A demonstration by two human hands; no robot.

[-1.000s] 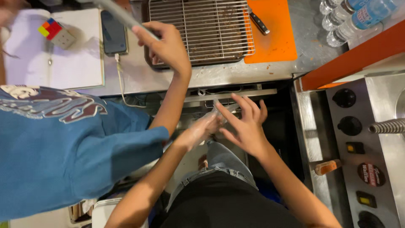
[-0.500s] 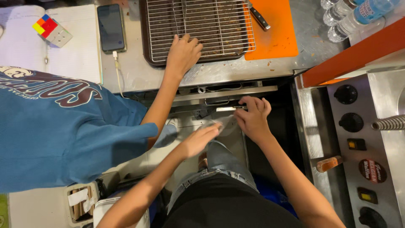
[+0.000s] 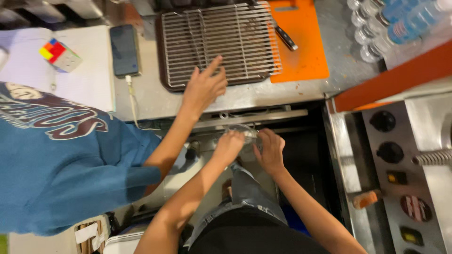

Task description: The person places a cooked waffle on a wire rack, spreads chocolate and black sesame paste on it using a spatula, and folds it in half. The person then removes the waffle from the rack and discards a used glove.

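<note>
Your left hand [image 3: 229, 146] and your right hand [image 3: 270, 151] are close together below the front edge of the bench [image 3: 301, 91], over a dark opening; both are curled around a small clear glass-like thing [image 3: 248, 136] held between them, fingers bent onto it, though it is too blurred to tell just what it is; it sits just under the bench lip, above your knees. A second person in a blue sleeve [image 3: 70, 174] stands to your left; that person's hand [image 3: 203, 87] rests spread on the near edge of a wire rack [image 3: 221, 42] on the bench. Beside the rack lies an orange cutting board [image 3: 301, 51] with a knife [image 3: 286, 37] on it; a phone [image 3: 124, 50] and a coloured puzzle cube [image 3: 59, 54] lie further left; water bottles [image 3: 391, 23] stand at the far right.
</note>
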